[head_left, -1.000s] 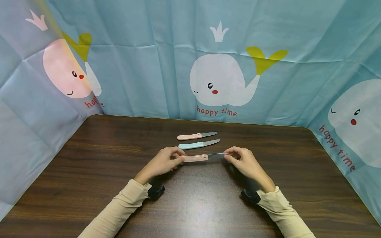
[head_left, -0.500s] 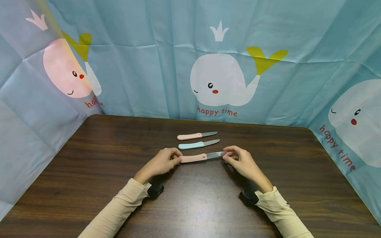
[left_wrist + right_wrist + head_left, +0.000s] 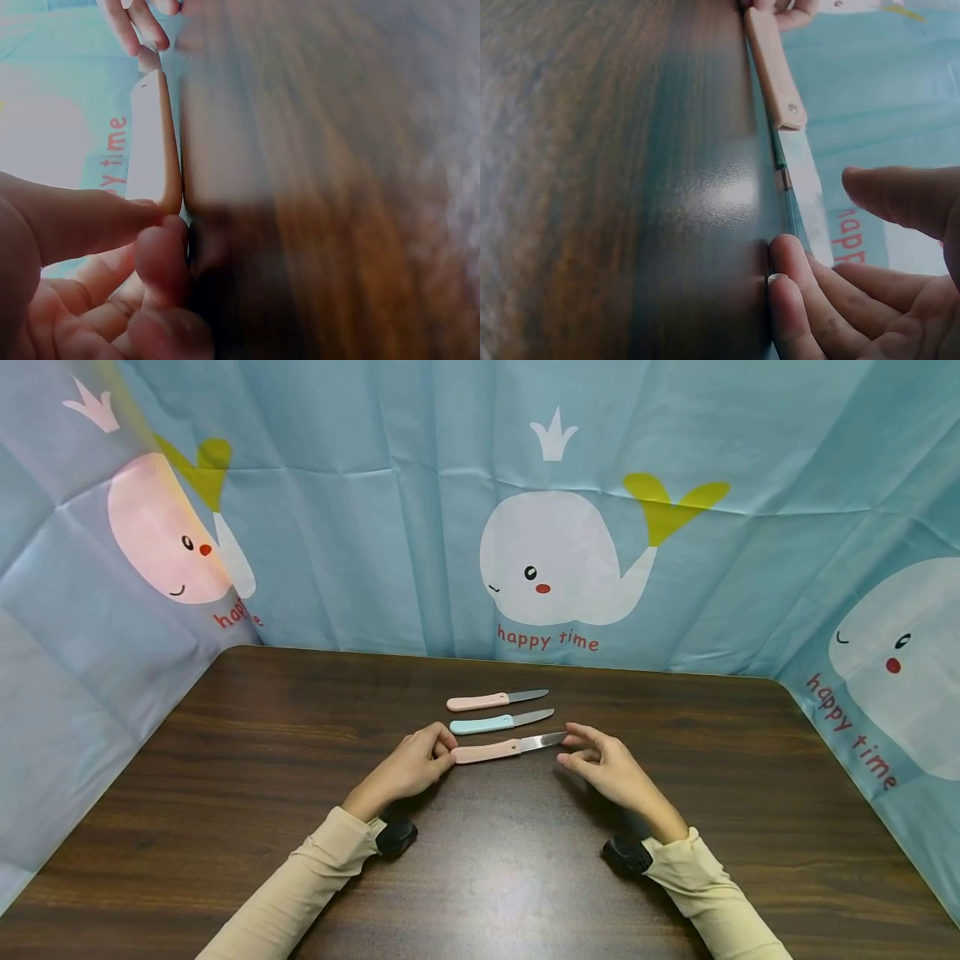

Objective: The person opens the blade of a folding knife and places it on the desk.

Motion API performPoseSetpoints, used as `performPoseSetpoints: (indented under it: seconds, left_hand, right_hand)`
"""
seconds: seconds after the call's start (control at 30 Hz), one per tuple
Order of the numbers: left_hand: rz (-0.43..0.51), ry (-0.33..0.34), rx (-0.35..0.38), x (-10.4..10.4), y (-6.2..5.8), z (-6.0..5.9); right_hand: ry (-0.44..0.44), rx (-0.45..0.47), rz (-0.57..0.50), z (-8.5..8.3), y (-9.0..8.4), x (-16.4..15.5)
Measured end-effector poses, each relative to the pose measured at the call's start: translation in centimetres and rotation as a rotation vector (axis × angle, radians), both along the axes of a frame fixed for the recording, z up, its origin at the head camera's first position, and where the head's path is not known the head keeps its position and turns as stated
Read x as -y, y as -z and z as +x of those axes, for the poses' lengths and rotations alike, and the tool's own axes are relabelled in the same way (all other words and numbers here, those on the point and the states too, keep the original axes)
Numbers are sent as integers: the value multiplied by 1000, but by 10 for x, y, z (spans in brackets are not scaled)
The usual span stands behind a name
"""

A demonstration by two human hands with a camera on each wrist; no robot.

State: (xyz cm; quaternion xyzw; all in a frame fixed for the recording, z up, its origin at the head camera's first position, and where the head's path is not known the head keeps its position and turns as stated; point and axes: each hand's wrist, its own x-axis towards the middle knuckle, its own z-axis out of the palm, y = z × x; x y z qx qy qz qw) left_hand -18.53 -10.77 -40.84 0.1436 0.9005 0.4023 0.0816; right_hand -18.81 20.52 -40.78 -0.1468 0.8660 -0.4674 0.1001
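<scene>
In the head view a folding-style knife with a peach handle (image 3: 486, 752) lies across the wooden table, its blade pointing right. My left hand (image 3: 408, 766) pinches the butt end of its handle between thumb and fingers, seen close in the left wrist view, where the handle (image 3: 154, 142) is low over the tabletop. My right hand (image 3: 617, 772) is at the blade tip; in the right wrist view its thumb (image 3: 900, 196) stands well away from the blade (image 3: 804, 191), while the fingers lie beside and behind the tip. Just beyond lies a mint-handled knife (image 3: 482, 725).
A pink-handled knife (image 3: 477, 702) lies farthest back, roughly parallel to the others. The dark wooden table (image 3: 262, 760) ends at a blue curtain (image 3: 337, 560) printed with whales. A black wrist camera (image 3: 627, 857) is strapped at each sleeve.
The peach-handled knife has moved slightly back, closer to the mint one, and come down to the table. My right thumb has parted from the blade; my left hand still pinches the handle.
</scene>
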Motion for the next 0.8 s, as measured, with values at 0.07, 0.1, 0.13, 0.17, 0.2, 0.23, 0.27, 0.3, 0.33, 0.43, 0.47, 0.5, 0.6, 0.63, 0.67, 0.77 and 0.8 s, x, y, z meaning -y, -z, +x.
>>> performPoseSetpoints:
  seconds: [0.07,0.1,0.13,0.17,0.2,0.23,0.27,0.3,0.33,0.43,0.47,0.5,0.6,0.63,0.67,0.77,0.8]
  left_hand:
    - [-15,-3,-11,0,0,1]
    - [-20,-4,-12,-1,0,1]
    - [-24,-6,-14,-1,0,1]
    - [-27,-10,-14,-1,0,1]
    - [-28,-10,-18,-1,0,2]
    - [-29,-15,-18,-1,0,2]
    - [-31,-21,-18,-2,0,2]
    - [-34,-28,-18,-2,0,2]
    - [-37,-33,-18,-3,0,2]
    - [-41,-43,-13,-5,0,2]
    - [-44,-43,-12,-5,0,2]
    - [-45,-43,-9,-6,0,2]
    - [-44,-41,-7,-7,-1,2]
    - [-42,-40,-7,-7,-1,2]
    - [-41,-39,-6,-7,-1,3]
    - [-32,-34,-4,-6,-1,3]
    - [-29,-31,-4,-6,-1,3]
  right_hand:
    - [-15,14,4,1,0,0]
    - [-23,17,6,1,1,0]
    - [-34,21,4,1,1,0]
    - [-43,22,3,1,1,0]
    - [-51,24,2,1,1,0]
    - [-61,25,1,1,1,0]
    - [-68,28,-1,1,1,-1]
    - [-72,27,-2,1,1,-1]
    - [-76,28,-5,1,1,-1]
    - [-77,26,-10,1,1,-4]
    - [-76,27,-12,1,1,-4]
    - [-75,28,-16,1,1,-5]
    - [-81,32,-23,1,1,-7]
    - [-83,32,-26,1,1,-7]
    - [-85,32,-29,1,2,-7]
    - [-90,29,-38,1,2,-7]
    - [-91,28,-42,2,2,-7]
